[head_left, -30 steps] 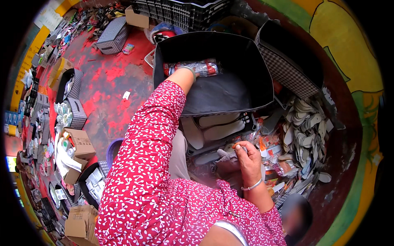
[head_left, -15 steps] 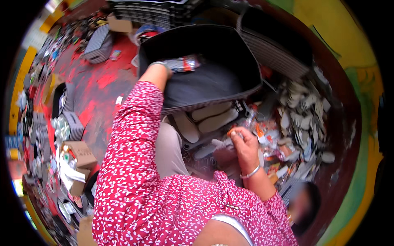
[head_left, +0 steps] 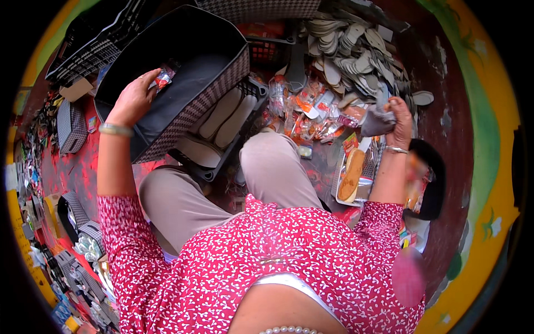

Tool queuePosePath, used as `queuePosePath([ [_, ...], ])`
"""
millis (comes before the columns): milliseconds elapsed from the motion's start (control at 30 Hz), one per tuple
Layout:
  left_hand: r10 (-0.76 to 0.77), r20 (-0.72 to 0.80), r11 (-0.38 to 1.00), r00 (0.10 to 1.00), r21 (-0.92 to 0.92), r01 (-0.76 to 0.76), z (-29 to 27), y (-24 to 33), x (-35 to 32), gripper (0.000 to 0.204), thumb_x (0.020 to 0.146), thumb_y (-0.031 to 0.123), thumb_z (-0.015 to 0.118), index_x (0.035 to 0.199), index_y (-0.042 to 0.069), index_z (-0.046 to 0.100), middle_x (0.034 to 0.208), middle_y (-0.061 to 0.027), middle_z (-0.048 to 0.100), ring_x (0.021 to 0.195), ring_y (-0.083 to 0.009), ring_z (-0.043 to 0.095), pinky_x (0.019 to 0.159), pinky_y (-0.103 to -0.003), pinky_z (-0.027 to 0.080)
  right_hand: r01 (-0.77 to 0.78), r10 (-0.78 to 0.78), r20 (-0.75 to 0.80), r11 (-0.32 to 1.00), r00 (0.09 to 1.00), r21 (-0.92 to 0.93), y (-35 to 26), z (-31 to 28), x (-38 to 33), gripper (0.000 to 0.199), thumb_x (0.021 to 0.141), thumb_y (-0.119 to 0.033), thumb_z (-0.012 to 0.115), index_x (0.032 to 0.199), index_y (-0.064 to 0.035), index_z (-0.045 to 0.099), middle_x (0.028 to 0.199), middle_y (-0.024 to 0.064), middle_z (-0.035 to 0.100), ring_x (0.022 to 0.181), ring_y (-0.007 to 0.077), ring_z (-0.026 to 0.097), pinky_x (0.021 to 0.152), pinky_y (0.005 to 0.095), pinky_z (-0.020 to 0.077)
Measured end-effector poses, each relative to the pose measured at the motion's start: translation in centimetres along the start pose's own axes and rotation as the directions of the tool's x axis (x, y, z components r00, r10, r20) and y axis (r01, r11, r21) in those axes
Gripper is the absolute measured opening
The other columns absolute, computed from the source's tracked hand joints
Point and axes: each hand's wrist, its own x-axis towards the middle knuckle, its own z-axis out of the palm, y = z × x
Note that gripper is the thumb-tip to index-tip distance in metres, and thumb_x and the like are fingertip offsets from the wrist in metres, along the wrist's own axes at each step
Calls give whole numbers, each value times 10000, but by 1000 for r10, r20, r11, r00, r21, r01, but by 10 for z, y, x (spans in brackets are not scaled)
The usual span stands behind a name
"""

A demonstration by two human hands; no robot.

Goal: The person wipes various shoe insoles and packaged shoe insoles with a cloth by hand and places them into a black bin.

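Two hands at work, well apart. Left hand [head_left: 132, 100] resting on the rim of a black bin [head_left: 183, 61], fingers curled around a small clear packet [head_left: 162, 78] with red inside — packet held just over the bin's dark interior. Silver bangle [head_left: 115, 129] on that wrist. Right hand [head_left: 401, 114] raised at the far right, closed on a grey insole [head_left: 377, 121] pinched between thumb and fingers; grip partly hidden by the back of the hand. Just beside it, a heap of pale insoles [head_left: 356, 50] and a scatter of packets [head_left: 311, 111] in orange and clear wrap. Below the bin, a black crate [head_left: 245, 94] with white insoles lying flat. Under the right wrist, a tray [head_left: 336, 183] with a tan insole [head_left: 350, 175] — near, not touching the hand.
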Motion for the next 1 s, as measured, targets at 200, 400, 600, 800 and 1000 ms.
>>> queuePosePath([
  [200, 272, -157, 928, 949, -217, -302, -22, 132, -48, 362, 783, -2, 590, 1144, 10, 566, 1096, -182, 604, 1021, -338, 577, 901, -379, 457, -389, 394, 77, 918, 916, -75, 104, -32, -30, 338, 686, 72, 539, 1015, 1, 574, 910, 71, 598, 834, 200, 616, 736, 310, 533],
  [400, -16, -161, 874, 987, -481, -64, 43, 151, -82, 227, 836, 32, 586, 1059, 3, 618, 992, -159, 647, 927, -293, 622, 816, -342, 486, -600, 670, 81, 706, 738, -377, 264, -41, -25, 198, 800, -79, 609, 958, 36, 637, 850, 125, 681, 648, 177, 629, 566, 269, 497],
  [600, -36, -152, 879, 988, -475, -41, 55, 125, -49, 201, 863, 50, 567, 1049, 11, 632, 948, -152, 660, 846, -263, 647, 752, -306, 496, -654, 624, -359, 339, 694, -676, 374, -136, 23, 301, 754, -148, 663, 992, 37, 642, 922, 89, 668, 801, 193, 624, 699, 305, 478],
  [800, 52, -100, 898, 994, -431, -90, 49, 130, -62, 205, 854, 5, 555, 1046, -5, 625, 941, -149, 655, 820, -256, 643, 725, -299, 495, -543, 521, -298, 416, 800, -730, 345, -92, 56, 445, 724, -247, 695, 1056, 42, 626, 1088, 125, 631, 956, 218, 590, 803, 328, 447],
  [1000, 68, -48, 885, 997, -458, -82, 55, 126, -54, 214, 812, -31, 573, 1020, -24, 623, 899, -155, 649, 816, -286, 634, 744, -333, 495, -713, 516, -493, 528, 701, -461, 367, -83, 76, 502, 742, -222, 692, 1124, 78, 565, 1059, 148, 622, 902, 241, 592, 772, 362, 456],
])
